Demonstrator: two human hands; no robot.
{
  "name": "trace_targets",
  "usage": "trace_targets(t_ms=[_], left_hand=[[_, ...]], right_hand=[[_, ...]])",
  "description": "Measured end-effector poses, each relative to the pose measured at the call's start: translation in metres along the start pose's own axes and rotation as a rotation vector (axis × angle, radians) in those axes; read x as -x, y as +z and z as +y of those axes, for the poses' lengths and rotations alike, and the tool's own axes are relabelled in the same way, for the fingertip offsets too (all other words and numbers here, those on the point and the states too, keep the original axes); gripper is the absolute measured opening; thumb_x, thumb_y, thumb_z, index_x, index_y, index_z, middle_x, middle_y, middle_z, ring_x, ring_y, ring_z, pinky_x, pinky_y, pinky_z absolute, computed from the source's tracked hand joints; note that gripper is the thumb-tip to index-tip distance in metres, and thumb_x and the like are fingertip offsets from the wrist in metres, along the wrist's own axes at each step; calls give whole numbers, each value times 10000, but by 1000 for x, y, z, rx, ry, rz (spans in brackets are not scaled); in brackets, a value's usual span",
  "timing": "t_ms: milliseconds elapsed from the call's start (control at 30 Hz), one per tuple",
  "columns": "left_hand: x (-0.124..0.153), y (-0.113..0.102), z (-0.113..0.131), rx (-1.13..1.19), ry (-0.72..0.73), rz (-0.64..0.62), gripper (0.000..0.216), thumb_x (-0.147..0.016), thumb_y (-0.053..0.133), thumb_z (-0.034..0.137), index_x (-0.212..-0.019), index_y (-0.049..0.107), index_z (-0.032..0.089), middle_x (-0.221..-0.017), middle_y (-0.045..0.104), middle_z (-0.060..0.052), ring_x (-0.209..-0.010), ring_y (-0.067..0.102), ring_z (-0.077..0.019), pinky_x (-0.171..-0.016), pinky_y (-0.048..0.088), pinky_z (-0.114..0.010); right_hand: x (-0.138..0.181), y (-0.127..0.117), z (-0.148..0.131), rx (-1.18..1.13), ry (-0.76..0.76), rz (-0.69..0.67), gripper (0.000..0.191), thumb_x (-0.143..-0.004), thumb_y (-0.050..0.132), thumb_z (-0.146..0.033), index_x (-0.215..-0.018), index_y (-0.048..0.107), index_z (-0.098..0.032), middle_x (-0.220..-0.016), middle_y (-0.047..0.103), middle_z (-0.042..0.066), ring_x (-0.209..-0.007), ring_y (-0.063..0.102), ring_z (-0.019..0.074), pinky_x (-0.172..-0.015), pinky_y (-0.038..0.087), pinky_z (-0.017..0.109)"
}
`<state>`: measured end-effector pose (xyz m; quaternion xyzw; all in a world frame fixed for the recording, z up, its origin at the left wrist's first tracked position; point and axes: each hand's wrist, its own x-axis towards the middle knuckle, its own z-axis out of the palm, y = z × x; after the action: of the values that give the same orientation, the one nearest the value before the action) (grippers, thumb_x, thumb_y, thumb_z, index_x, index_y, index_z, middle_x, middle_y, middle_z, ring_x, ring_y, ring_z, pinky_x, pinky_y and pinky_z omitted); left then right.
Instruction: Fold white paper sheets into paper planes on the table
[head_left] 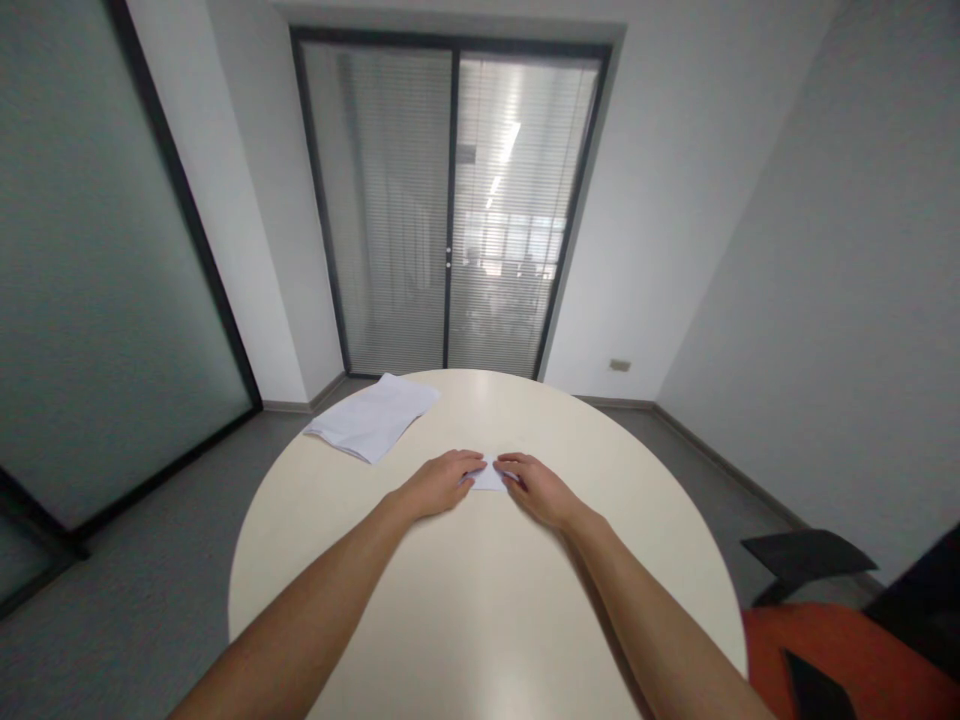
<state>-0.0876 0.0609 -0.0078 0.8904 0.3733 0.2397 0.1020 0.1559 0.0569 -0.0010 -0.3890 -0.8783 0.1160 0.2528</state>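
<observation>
A small piece of folded white paper [488, 477] lies on the round cream table [480, 600], between my two hands. My left hand [446, 482] grips its left side, thumb on the near side and fingers on the far side. On the right side, my right hand [538, 487] holds it in the same way, fingers bent over the edge. The outer parts of the paper are hidden under my fingers. Both forearms reach in low over the tabletop.
A stack of white paper sheets [375, 415] lies at the table's far left edge. An office chair [840, 650] with a red seat and black armrests stands at the lower right. Beyond the table is a glazed door [450, 210] with blinds.
</observation>
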Motion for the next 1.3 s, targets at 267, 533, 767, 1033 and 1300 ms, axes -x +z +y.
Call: trace_targets(t_ms=[267,533,767,1033,1300], left_hand=[[0,-2,1,-11,15,-45,312,-980,495,283,-1198,704,206,-1297,660,-69,-1213,562,-228,-1058,447,-369],[1,-3,1,-2,46,-57,310,-962,550,312,-1210,699,200,-1315,651,-90,-1232,544,-242,-1085,414,-401],[0,-3,1,10,63,-43,304,-967,547,327,-1212,696,225,-1298,659,-77,-1230,544,-238,-1087,410,-399],[0,-4,2,6,71,-40,304,-968,549,323,-1214,694,220,-1281,669,-77,-1220,553,-238,-1078,417,-389],[0,-4,1,-20,55,-61,307,-974,525,311,-1209,694,209,-1332,642,-88,-1249,532,-250,-1104,389,-422]], right_hand=[[3,0,1,78,-1,-20,344,-948,531,-277,-1239,703,-211,-1261,684,118,-1163,600,275,-1031,449,437],[4,1,3,91,-100,-60,374,-965,533,-338,-1291,663,-209,-1369,619,137,-1304,534,282,-1138,353,515],[4,3,-1,85,-73,-35,423,-966,526,-338,-1363,602,-211,-1371,623,109,-1301,541,270,-1150,364,508],[3,4,2,86,-114,-90,406,-1015,447,-353,-1376,593,-238,-1408,593,99,-1355,498,251,-1189,302,514],[3,1,11,50,-104,-87,352,-1015,442,-324,-1258,685,-242,-1339,650,80,-1292,557,239,-1185,316,506]])
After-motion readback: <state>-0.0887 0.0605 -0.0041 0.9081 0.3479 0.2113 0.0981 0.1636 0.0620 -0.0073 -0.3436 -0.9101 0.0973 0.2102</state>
